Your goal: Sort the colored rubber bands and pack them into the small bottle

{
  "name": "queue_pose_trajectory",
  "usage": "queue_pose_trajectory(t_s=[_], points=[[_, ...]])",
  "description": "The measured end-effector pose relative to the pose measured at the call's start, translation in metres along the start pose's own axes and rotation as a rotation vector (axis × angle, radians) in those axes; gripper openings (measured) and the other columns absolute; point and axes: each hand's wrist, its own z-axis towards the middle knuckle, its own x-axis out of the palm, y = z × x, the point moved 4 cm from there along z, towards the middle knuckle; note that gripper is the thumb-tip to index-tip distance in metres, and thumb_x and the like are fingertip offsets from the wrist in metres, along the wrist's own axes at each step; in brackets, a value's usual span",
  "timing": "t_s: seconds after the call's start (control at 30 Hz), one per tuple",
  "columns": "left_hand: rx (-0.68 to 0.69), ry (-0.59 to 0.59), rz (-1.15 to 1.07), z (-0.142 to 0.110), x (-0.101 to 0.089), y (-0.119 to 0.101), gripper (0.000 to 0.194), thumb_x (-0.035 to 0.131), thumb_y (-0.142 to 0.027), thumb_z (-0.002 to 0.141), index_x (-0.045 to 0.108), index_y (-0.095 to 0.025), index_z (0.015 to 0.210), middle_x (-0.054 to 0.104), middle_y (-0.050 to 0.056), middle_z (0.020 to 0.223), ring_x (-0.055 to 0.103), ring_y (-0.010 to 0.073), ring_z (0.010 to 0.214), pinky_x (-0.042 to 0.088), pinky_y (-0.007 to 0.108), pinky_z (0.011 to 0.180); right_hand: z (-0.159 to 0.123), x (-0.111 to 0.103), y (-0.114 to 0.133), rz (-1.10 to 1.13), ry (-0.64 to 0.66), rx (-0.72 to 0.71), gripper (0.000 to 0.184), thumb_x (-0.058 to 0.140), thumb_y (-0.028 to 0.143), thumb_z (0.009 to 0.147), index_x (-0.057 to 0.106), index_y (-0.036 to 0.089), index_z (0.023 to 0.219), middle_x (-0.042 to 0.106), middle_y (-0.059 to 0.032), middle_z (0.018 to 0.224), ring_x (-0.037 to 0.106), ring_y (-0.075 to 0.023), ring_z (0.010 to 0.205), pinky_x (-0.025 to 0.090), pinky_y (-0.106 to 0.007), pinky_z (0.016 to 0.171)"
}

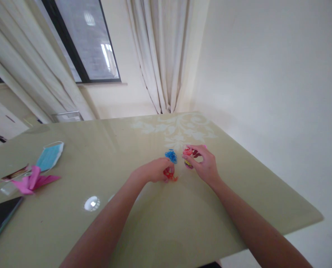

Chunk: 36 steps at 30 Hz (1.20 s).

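My left hand (pixel 158 169) reaches down to the tabletop with its fingers pinched over a small heap of red loops (pixel 170 175), which look like little rubber bands. Just beyond it lies a loose pile of blue loops (pixel 171 155) of a similar kind. Between thumb and fingers, my right hand (pixel 205 165) grips a small clear container (pixel 187 152) that shows red near the top and yellow lower down. Its exact kind is too small to make out. A bit of something pink (pixel 205 146) peeks out behind the right hand, mostly hidden.
On the left of the pale green table (pixel 166 230) lie a pink folded-paper bird (pixel 33 181), a blue face mask (pixel 50 156) and a dark phone or tablet (pixel 0 217). A wall (pixel 280 93) borders the right side; curtains (pixel 163 56) hang behind.
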Motion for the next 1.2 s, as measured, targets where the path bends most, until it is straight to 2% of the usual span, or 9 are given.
queue_pose_trajectory(t_s=[0.2, 0.3, 0.47, 0.63, 0.73, 0.83, 0.97, 1.1, 1.2], points=[[-0.044, -0.048, -0.114, 0.004, 0.001, 0.002, 0.021, 0.067, -0.001, 0.075, 0.078, -0.016, 0.084, 0.072, 0.002, 0.075, 0.067, 0.0174, 0.071, 0.048, 0.026, 0.068, -0.001, 0.002, 0.001, -0.009, 0.040, -0.024, 0.039, 0.078, 0.053, 0.091, 0.077, 0.022, 0.115, 0.076, -0.0088, 0.098, 0.068, -0.0209, 0.077, 0.059, -0.036, 0.073], [-0.045, -0.122, -0.129, 0.004, -0.001, 0.004, 0.022, 0.065, -0.001, 0.076, 0.079, -0.017, 0.084, 0.073, 0.002, 0.073, 0.069, 0.0174, 0.071, 0.049, 0.026, 0.070, -0.002, 0.003, 0.003, -0.017, 0.056, -0.046, 0.038, 0.078, 0.052, 0.091, 0.077, 0.022, 0.115, 0.077, -0.0088, 0.098, 0.069, -0.0214, 0.077, 0.059, -0.036, 0.074], [-0.026, -0.361, -0.304, -0.005, -0.028, 0.004, 0.011, 0.068, -0.012, 0.084, 0.077, -0.018, 0.087, 0.078, 0.003, 0.084, 0.072, 0.0173, 0.079, 0.053, 0.027, 0.076, -0.002, 0.004, 0.007, -0.034, 0.086, -0.074, 0.037, 0.078, 0.051, 0.092, 0.076, 0.022, 0.115, 0.076, -0.0086, 0.097, 0.069, -0.0222, 0.079, 0.058, -0.035, 0.074], [0.048, -0.639, -0.510, -0.017, -0.056, -0.015, 0.008, 0.069, -0.022, 0.088, 0.074, -0.017, 0.090, 0.078, 0.005, 0.088, 0.072, 0.0168, 0.081, 0.057, 0.028, 0.078, -0.003, 0.006, 0.016, -0.108, 0.127, -0.142, 0.034, 0.077, 0.049, 0.093, 0.076, 0.024, 0.116, 0.076, -0.0086, 0.095, 0.069, -0.0255, 0.087, 0.056, -0.039, 0.082], [0.093, -0.703, -0.678, -0.013, -0.053, -0.025, 0.013, 0.072, -0.029, 0.087, 0.072, -0.017, 0.092, 0.076, 0.004, 0.087, 0.071, 0.0157, 0.080, 0.057, 0.027, 0.075, -0.005, 0.008, 0.021, -0.117, 0.142, -0.168, 0.032, 0.078, 0.046, 0.093, 0.076, 0.024, 0.117, 0.076, -0.0082, 0.096, 0.069, -0.0262, 0.089, 0.056, -0.039, 0.082], [0.101, -0.695, -0.750, -0.004, -0.042, -0.028, 0.014, 0.072, -0.030, 0.086, 0.071, -0.016, 0.092, 0.076, 0.003, 0.085, 0.071, 0.0150, 0.079, 0.057, 0.027, 0.073, -0.006, 0.008, 0.022, -0.101, 0.138, -0.159, 0.033, 0.077, 0.047, 0.093, 0.075, 0.024, 0.117, 0.076, -0.0080, 0.094, 0.070, -0.0256, 0.086, 0.057, -0.039, 0.080], [0.092, -0.714, -0.677, 0.000, -0.035, -0.026, 0.011, 0.072, -0.027, 0.087, 0.072, -0.016, 0.091, 0.077, 0.003, 0.084, 0.071, 0.0151, 0.078, 0.056, 0.026, 0.072, -0.007, 0.008, 0.023, -0.096, 0.128, -0.150, 0.031, 0.075, 0.050, 0.094, 0.075, 0.025, 0.113, 0.076, -0.0076, 0.091, 0.070, -0.0254, 0.084, 0.057, -0.038, 0.079], [0.113, -0.728, -0.502, -0.005, -0.039, -0.029, 0.006, 0.072, -0.020, 0.089, 0.076, -0.017, 0.093, 0.077, 0.004, 0.089, 0.071, 0.0156, 0.082, 0.056, 0.026, 0.076, -0.007, 0.008, 0.024, -0.094, 0.138, -0.148, 0.032, 0.073, 0.051, 0.096, 0.075, 0.024, 0.113, 0.076, -0.0081, 0.093, 0.070, -0.0253, 0.086, 0.057, -0.038, 0.080], [0.159, -0.710, -0.331, -0.011, -0.044, -0.037, 0.011, 0.068, -0.015, 0.093, 0.078, -0.018, 0.094, 0.076, 0.004, 0.093, 0.071, 0.0159, 0.087, 0.055, 0.027, 0.082, -0.007, 0.009, 0.024, -0.094, 0.138, -0.149, 0.032, 0.072, 0.050, 0.097, 0.074, 0.025, 0.116, 0.076, -0.0078, 0.094, 0.070, -0.0254, 0.087, 0.057, -0.038, 0.081]])
